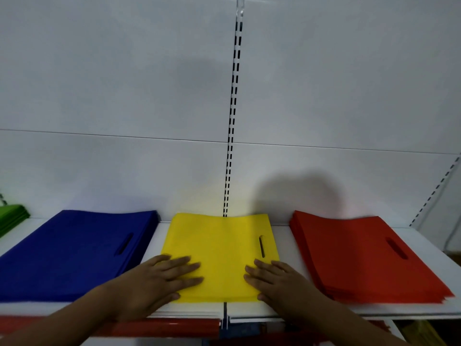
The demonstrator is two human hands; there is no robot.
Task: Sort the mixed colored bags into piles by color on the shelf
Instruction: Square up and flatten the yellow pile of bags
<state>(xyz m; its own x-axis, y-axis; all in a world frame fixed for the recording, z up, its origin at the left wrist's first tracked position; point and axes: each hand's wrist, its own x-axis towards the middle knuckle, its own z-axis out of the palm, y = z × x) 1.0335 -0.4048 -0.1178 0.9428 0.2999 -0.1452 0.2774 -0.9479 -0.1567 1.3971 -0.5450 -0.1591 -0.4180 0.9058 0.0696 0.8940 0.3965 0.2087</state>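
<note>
A yellow bag (222,248) lies flat in the middle of the white shelf (282,243), its handle slot on the right. My left hand (162,280) rests flat on its near left corner with straight fingers. On the near right corner my right hand (277,283) presses down, fingers straight too. A pile of blue bags (74,253) lies to the left. To the right sits a pile of red bags (356,255). At the far left edge a green pile (11,217) is partly cut off.
The white back panel (124,96) rises behind the shelf, with a slotted upright (233,121) in the middle and another at the far right (434,191). A red strip (162,327) runs along the shelf's front edge. Red and yellow items show below at lower right.
</note>
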